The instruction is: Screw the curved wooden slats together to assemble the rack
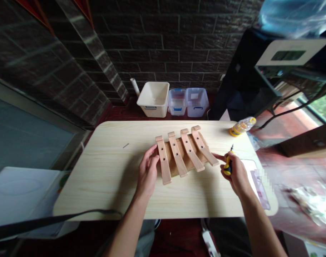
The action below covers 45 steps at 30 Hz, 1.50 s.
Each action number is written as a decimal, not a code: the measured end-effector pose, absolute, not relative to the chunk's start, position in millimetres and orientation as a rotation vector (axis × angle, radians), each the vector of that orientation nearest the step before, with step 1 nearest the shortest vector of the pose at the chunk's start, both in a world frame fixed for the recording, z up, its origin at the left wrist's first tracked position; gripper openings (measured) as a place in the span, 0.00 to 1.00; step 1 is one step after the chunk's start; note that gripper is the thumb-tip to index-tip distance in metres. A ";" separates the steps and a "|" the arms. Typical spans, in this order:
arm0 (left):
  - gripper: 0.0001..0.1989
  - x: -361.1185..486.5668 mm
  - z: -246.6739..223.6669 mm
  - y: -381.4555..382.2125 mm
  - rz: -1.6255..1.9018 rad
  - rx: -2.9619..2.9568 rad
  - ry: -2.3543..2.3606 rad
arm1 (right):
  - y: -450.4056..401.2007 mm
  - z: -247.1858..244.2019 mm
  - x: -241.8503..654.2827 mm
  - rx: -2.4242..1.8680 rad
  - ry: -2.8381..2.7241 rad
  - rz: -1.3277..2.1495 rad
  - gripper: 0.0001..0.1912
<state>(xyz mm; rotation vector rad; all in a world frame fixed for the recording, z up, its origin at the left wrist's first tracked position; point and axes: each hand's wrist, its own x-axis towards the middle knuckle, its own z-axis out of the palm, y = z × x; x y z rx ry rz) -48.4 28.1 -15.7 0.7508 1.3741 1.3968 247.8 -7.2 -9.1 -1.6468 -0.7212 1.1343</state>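
In the middle of the table lies a wooden piece (pixel 176 168): a brown board crossed by several pale bent slats, each with dark holes or screw heads in it. My left hand (pixel 147 170) grips its left end, fingers and thumb at the edge beside the leftmost slat (pixel 164 161). A yellow and black screwdriver (pixel 227 166) is held in my right hand (pixel 236 172), its dark tip pointing up and away from me. The right index finger reaches out to the board's right end and seems to touch it. A thin grey metal piece (pixel 126 145) lies to the left; its kind is too small to make out.
A clear bottle with yellow ends (pixel 242 126) lies tilted at the table's (pixel 98 171) back right corner. A white-and-purple flat item (pixel 255 182) is by the right edge. Beyond the table, a cream bin (pixel 154 109) and two clear boxes (pixel 197 103) stand on the floor.
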 end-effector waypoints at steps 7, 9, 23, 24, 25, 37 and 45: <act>0.20 -44.7 -13.4 25.4 1.270 0.812 1.455 | -33.7 -4.0 262.8 -1.810 -0.632 1.140 0.22; 0.19 -42.8 -11.0 23.7 1.244 0.838 1.464 | -39.7 -1.9 268.7 -1.898 -0.621 1.129 0.23; 0.24 -53.4 -15.2 -3.6 1.089 1.088 1.273 | -45.4 28.0 283.7 -2.136 -1.000 1.150 0.35; 0.24 -53.3 -16.4 -4.0 1.088 1.118 1.271 | -43.5 29.1 281.2 -2.124 -1.002 1.147 0.35; 0.24 -53.0 -17.7 -4.3 1.090 1.144 1.271 | -41.9 30.2 278.6 -2.117 -1.003 1.153 0.35; 0.18 -57.4 -30.1 -10.7 1.066 1.246 1.328 | -38.7 11.1 278.5 -2.177 -1.008 1.091 0.38; 0.17 -56.8 -27.0 -9.0 1.116 1.270 1.323 | -36.1 8.0 277.9 -2.196 -1.066 1.036 0.37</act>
